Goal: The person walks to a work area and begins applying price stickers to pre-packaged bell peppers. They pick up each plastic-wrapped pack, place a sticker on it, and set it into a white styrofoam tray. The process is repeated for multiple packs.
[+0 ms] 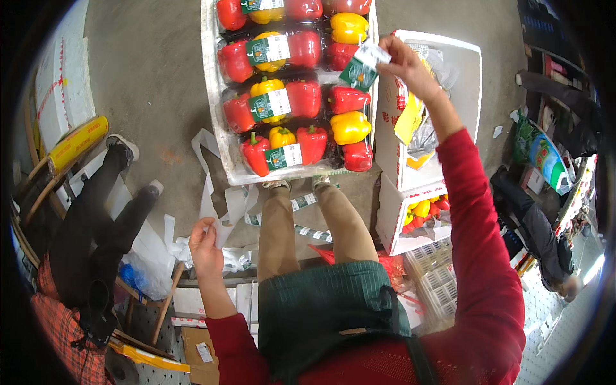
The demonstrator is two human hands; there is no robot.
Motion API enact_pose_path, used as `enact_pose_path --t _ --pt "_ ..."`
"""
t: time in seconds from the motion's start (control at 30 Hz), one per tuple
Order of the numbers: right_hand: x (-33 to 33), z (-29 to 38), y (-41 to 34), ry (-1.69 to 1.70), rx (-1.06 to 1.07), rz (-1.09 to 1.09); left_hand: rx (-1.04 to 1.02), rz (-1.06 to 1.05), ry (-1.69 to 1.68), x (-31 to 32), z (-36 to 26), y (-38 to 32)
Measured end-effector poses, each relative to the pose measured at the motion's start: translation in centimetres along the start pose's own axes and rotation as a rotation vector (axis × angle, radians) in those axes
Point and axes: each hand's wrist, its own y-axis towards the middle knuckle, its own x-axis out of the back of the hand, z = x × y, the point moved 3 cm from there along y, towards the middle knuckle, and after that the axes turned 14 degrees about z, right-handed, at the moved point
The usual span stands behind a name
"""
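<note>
Between the fingertips of my right hand is a green-and-white printed label. It hovers over the right column of clear-wrapped packs of red and yellow bell peppers. Those packs lie in a white foam box, and the left column of pepper packs bears green-and-white labels of the same kind. Lower left, my left hand pinches a pale strip of label backing, which trails down in loops beside the foam box.
An open white foam box with plastic and yellow material stands at right, above another box of peppers. Plastic crates lie below. More label strips lie around my feet. A person in dark trousers is at left, near a yellow roll.
</note>
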Motion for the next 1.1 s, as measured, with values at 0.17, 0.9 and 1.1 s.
enact_pose_path --t 0.17,0.9,1.1 --pt "5.5 -4.1 5.6 -0.159 -0.102 0.149 0.117 -0.029 0.087 -1.3 0.7 0.8" --pt "7.3 -6.0 11.5 -0.588 -0.138 -0.095 0.200 -0.071 0.140 -2.9 2.1 1.6" --pt "5.3 -4.2 11.5 -0.435 -0.158 -0.202 0.430 -0.161 0.524 -1.2 1.7 1.0"
